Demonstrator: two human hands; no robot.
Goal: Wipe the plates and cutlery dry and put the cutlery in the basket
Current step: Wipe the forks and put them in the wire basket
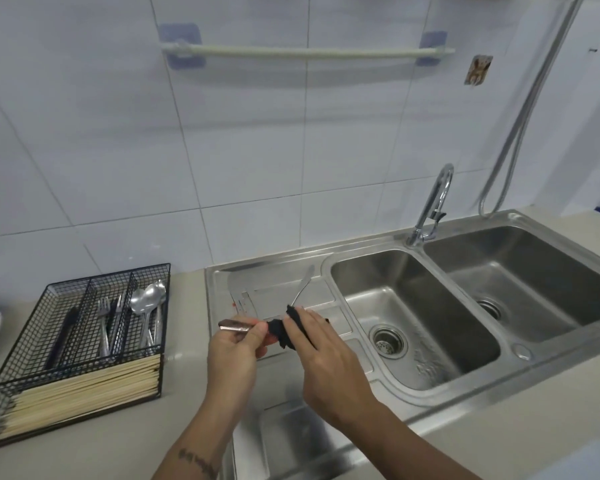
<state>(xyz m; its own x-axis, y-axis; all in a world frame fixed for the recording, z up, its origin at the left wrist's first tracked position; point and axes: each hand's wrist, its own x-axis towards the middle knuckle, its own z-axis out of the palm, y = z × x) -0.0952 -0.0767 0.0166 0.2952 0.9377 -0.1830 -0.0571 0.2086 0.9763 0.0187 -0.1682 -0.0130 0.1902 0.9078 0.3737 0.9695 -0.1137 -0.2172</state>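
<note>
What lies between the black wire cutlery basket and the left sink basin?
In the head view, the steel drainboard lies between the black wire basket and the left sink basin; both hands wipe a utensil with a black cloth above it.

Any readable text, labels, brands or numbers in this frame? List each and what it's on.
None can be read.
Forearm tattoo: script-like marks, too blurred to read.
Wall sticker: a small picture, no legible words.
Sink drainboard: red marks near its left edge, too small to read.
Basin floor: faint embossed marking, unreadable.
</note>
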